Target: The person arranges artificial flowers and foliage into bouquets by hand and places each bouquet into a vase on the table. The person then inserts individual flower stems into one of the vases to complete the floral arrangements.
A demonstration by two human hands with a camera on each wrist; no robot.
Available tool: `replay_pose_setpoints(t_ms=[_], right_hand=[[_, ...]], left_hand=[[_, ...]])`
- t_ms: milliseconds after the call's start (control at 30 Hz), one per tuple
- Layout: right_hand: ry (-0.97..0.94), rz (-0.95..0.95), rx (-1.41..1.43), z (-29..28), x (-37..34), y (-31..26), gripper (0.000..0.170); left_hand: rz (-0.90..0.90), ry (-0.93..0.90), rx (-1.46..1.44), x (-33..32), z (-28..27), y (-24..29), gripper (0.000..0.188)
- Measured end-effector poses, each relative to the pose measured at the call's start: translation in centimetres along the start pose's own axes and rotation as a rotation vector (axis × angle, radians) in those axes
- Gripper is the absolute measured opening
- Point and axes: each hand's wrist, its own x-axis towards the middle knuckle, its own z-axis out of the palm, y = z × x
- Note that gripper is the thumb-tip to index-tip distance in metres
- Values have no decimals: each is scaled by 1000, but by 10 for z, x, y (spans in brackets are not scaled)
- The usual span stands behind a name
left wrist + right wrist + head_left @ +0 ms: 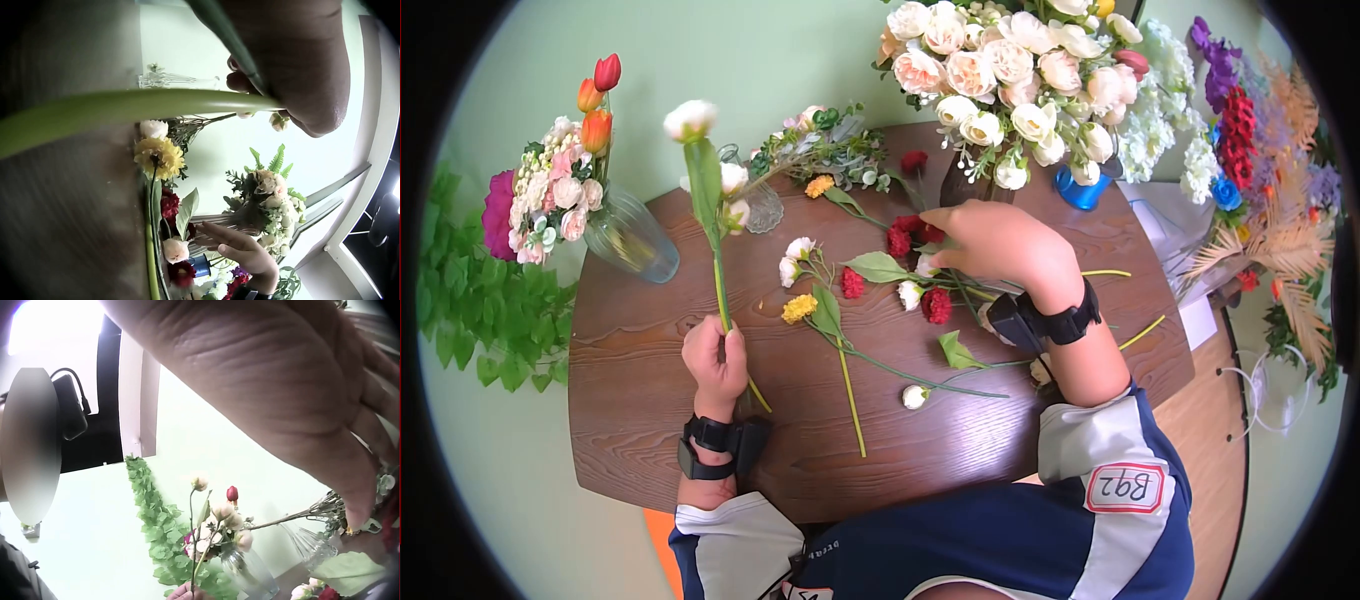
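My left hand (pixel 715 362) grips the green stems of white flowers (pixel 690 120), which stand upright above the table's left part. In the left wrist view a thick green stem (pixel 125 111) crosses in front of that hand (pixel 294 56). My right hand (pixel 1000 243) reaches over the flowers lying in the middle, its fingers extended beside dark red blooms (pixel 900 238); whether they touch is unclear. In the right wrist view the right palm (pixel 262 381) fills the top, with a green leaf (pixel 350 573) below it.
On the brown table (pixel 630 410) lie yellow flowers (pixel 799 308), a white bloom (pixel 915 397) and several stems. A glass vase (pixel 635 240) with tulips leans at the left. White and pink flowers (pixel 1010 65) stand at the back, near a blue object (pixel 1080 188).
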Motion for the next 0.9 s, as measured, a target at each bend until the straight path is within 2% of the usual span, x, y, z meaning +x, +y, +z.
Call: replay_pose_setpoints(t_ms=[67, 200, 267, 400, 467, 500, 567, 633, 700, 767, 800, 833, 900], right_hand=[[8, -29, 3, 1, -3, -3, 49], [-25, -45, -5, 3, -4, -6, 48], [-33, -43, -15, 3, -4, -6, 47], [-59, 22, -63, 5, -4, -6, 45], [-52, 20, -82, 8, -3, -6, 44], [-4, -30, -91, 9, -3, -8, 42], [44, -81, -99, 11, -2, -12, 40], [72, -148, -60, 11, -4, -17, 33], [68, -107, -48, 10, -4, -13, 28], [222, 6, -153, 16, 0, 2, 26], [365, 34, -139, 22, 3, 7, 26], [367, 38, -140, 22, 7, 11, 26], [58, 186, 98, 17, 18, 15, 26]], left_hand=[[-86, 34, -16, -2, 0, 4, 15], [-92, 101, -94, -7, 2, 5, 15], [-179, 296, -394, -3, 6, 16, 14], [-160, 320, -341, 2, 10, 14, 13], [-244, 84, -214, 2, 6, 12, 10], [-245, 87, -212, 2, 6, 11, 10], [-138, -78, -53, 4, 6, 9, 10], [-112, -114, -20, 9, 8, 13, 10], [-113, -175, -72, 14, 11, 23, 8], [-107, -182, -55, 12, 14, 21, 7], [-139, -172, -66, 11, 15, 21, 7], [-168, -162, -77, 12, 16, 19, 7], [-220, -146, -95, 9, 17, 14, 7]])
